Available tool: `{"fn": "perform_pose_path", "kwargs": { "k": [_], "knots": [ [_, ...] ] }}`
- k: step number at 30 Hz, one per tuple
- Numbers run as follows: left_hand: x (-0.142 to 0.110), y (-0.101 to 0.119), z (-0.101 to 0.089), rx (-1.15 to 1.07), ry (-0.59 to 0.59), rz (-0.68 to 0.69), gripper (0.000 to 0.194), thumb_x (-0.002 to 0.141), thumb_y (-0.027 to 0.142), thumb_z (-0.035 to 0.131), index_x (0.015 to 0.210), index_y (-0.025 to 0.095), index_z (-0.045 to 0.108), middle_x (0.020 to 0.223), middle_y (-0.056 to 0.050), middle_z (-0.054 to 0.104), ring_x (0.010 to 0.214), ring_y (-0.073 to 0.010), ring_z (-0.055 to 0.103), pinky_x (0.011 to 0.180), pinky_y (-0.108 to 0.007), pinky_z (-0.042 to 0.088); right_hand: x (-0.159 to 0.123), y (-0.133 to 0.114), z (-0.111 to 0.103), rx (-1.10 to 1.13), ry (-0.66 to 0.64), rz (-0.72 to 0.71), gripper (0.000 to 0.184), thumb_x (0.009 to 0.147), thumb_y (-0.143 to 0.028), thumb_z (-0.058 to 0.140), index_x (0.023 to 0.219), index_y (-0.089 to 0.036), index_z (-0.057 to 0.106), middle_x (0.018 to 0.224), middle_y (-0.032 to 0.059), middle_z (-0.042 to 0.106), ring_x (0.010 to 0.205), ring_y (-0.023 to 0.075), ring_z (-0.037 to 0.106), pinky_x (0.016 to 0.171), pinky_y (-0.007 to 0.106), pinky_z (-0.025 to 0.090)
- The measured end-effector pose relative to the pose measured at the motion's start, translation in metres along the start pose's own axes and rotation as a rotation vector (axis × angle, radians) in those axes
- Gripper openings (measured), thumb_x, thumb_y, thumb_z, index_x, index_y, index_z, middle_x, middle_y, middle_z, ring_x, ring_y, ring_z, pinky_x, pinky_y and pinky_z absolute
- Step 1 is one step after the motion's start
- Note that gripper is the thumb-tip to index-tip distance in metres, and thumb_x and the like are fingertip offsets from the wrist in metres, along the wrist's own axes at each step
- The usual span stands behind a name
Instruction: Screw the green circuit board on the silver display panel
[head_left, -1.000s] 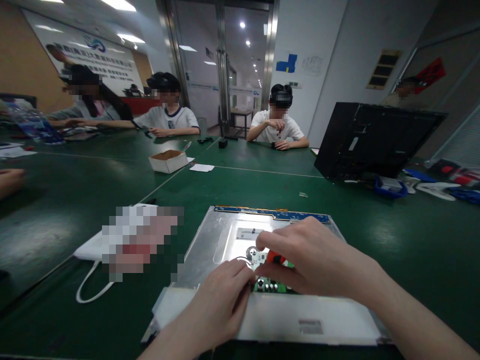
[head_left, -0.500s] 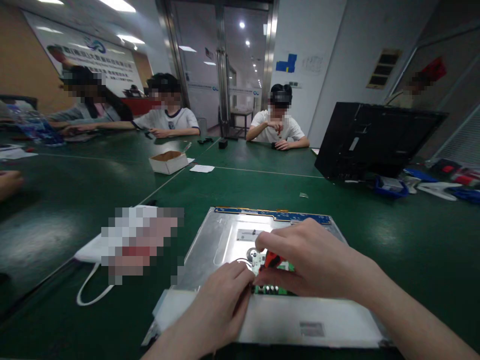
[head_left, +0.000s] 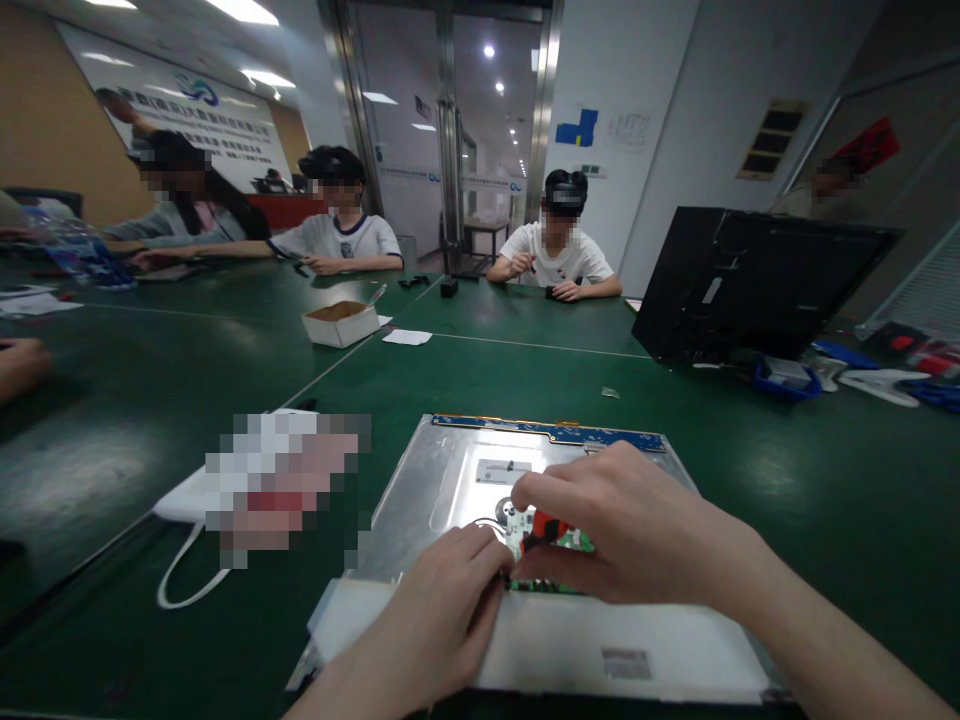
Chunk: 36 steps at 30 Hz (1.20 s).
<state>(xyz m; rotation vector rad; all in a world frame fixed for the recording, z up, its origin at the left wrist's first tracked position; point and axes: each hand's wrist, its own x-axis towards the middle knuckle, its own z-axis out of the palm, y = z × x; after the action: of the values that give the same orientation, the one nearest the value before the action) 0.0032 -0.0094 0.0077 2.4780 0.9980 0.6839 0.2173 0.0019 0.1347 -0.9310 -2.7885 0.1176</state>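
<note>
A flat metal display panel (head_left: 409, 500) lies on the green table in front of me, with a blue circuit strip (head_left: 487, 426) along its far edge. At its middle sits a green circuit board (head_left: 577, 541), partly covered by my hands. My right hand (head_left: 630, 530) grips a red and black screwdriver (head_left: 547, 527), tilted toward the board; its tip is hidden by the fingers. Close beside that tip, my left hand (head_left: 446, 595) has its fingertips pressed together at the board's near left. Whatever those fingertips hold, if anything, is hidden. A whitish film (head_left: 555, 640) covers the panel's near part.
Left of the panel lies a white pouch-like item (head_left: 247, 470) with a strap, partly blurred. Farther off are an open carton (head_left: 341, 325) and a paper slip (head_left: 407, 337). A black monitor (head_left: 757, 285) stands at right by a blue tray (head_left: 787, 378). Several people sit around.
My hands keep nearly the same places, and the screwdriver has tilted slightly. Across the table, a person's raised hand has come down from near the face.
</note>
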Motion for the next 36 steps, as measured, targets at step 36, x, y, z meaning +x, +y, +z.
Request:
{"fn": "perform_pose_path", "kwargs": {
  "k": [36],
  "knots": [
    [0.0011,0.0023,-0.0011,0.018,-0.033,-0.026,0.022,0.09,0.01,0.042,0.099,0.02,0.06,0.099,-0.007,0.065,0.09,-0.0235,0.06,0.079,-0.038,0.05,-0.0002,-0.0032,-0.0012,-0.042,-0.015,0.042,0.006,0.096,-0.025,0.056,0.092,-0.02,0.055,0.077,-0.0008,0.067,0.061,0.012,0.05,0.054,0.028,0.021]
  ]
}}
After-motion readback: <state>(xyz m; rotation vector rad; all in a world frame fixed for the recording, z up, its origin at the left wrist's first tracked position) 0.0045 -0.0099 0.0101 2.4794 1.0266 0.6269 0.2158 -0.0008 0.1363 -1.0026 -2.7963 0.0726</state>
